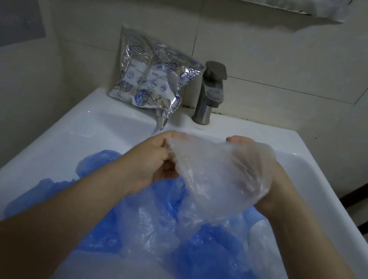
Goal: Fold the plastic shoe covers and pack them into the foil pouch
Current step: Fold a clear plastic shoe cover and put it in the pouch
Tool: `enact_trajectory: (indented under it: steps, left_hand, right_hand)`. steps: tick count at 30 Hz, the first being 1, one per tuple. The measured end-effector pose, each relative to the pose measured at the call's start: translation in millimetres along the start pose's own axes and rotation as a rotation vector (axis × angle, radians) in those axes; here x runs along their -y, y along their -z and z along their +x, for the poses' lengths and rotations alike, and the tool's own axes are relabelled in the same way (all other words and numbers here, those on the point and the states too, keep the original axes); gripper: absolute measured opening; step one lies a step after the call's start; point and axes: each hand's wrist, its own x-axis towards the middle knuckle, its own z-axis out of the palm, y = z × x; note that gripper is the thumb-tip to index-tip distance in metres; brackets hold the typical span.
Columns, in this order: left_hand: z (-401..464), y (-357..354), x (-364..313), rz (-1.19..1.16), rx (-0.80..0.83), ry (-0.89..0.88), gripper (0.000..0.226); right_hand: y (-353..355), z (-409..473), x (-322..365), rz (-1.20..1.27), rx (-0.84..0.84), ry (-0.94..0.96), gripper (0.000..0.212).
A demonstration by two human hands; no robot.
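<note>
Together, both hands, left [159, 159] and right [257, 173], pinch a clear shoe cover [215, 181] above the sink [107, 126].

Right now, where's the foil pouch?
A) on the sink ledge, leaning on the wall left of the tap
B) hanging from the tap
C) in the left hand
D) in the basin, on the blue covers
A: the pouch stands on the back ledge of the sink, against the wall, left of the tap; both hands are on a clear cover.
</note>
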Motion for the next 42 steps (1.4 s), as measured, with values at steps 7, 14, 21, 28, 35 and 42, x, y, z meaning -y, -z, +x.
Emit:
enact_trajectory:
  steps: [7,14,21,28,35,42]
  left_hand:
    - [-14.5,-2.1,-11.9,-0.196,0.132,-0.113,0.062]
    - [-12.0,-2.0,-7.4,-0.044,0.05,-0.052,0.031]
    - [-4.3,4.5,1.7,0.296,-0.088,-0.277,0.025]
    - [-3.4,5.4,1.0,0.256,-0.03,-0.327,0.034]
    - [-1.5,6.4,1.2,0.434,-0.129,-0.366,0.017]
    - [-4.0,4.3,-1.6,0.314,-0.117,-0.353,0.015]
  right_hand:
    - [18.2,-2.0,-8.6,0.419,0.176,0.144,0.05]
    - [20.1,0.8,-12.7,-0.089,0.125,0.138,0.059]
    - [11.4,2.5,-11.4,-0.018,0.035,0.138,0.014]
    - [18.6,3.1,-8.0,0.19,0.014,0.129,0.025]
    - [17.9,-0.4,-5.9,-0.271,-0.097,0.327,0.014]
    - [23.8,1.2,-9.5,-0.141,0.004,0.196,0.009]
